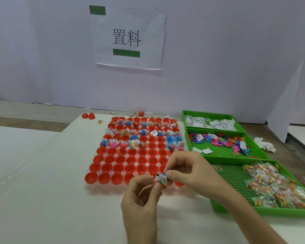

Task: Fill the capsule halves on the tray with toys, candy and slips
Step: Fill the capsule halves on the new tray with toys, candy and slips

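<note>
Pinching a paper slip (159, 177) and candy packet (163, 185), the left hand (141, 196) meets the right hand (188, 170), whose thumb and forefinger nip a blue toy (164, 174) against them, just above the nearest red capsule halves (120, 159) on the white tray (115, 163).

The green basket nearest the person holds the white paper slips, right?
No. In the head view the nearest green perforated plastic basket holds clear packets of coloured candy; the white paper slips lie in the farthest basket.
</note>
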`<state>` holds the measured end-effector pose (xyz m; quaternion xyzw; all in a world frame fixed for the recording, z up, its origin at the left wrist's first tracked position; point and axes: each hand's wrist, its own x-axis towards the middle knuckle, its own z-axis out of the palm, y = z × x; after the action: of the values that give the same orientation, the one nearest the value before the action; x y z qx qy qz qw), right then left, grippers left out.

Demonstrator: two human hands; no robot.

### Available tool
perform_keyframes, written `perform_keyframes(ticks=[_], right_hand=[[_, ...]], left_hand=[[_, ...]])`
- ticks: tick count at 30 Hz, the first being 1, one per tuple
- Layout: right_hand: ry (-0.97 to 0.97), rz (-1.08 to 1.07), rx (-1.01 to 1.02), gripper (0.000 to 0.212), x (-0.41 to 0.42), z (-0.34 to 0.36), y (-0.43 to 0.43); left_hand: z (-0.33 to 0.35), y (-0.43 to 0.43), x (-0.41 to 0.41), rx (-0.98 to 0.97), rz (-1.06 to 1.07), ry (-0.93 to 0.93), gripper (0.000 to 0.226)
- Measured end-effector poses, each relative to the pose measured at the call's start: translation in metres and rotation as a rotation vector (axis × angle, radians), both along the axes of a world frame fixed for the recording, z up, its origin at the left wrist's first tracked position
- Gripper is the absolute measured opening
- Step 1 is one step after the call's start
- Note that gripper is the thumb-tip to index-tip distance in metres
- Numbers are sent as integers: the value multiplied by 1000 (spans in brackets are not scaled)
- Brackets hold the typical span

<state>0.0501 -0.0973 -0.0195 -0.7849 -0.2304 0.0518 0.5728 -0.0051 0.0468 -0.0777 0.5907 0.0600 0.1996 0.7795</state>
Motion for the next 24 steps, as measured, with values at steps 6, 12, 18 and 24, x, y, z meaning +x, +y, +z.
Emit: perform_keyframes(ticks=[6, 12, 18, 24], right_hand=[[52, 35, -15, 17, -2, 2, 1], [63, 56, -75, 5, -4, 2, 4], [36, 29, -62, 5, -4, 3, 5], [113, 24, 1, 3, -7, 2, 9]], left_hand=[[0, -2, -1, 82, 61, -23, 24], [2, -4, -4, 202, 134, -65, 37], [2, -4, -6, 222, 194, -88, 37], [-1, -3, -3, 175, 233, -68, 27]])
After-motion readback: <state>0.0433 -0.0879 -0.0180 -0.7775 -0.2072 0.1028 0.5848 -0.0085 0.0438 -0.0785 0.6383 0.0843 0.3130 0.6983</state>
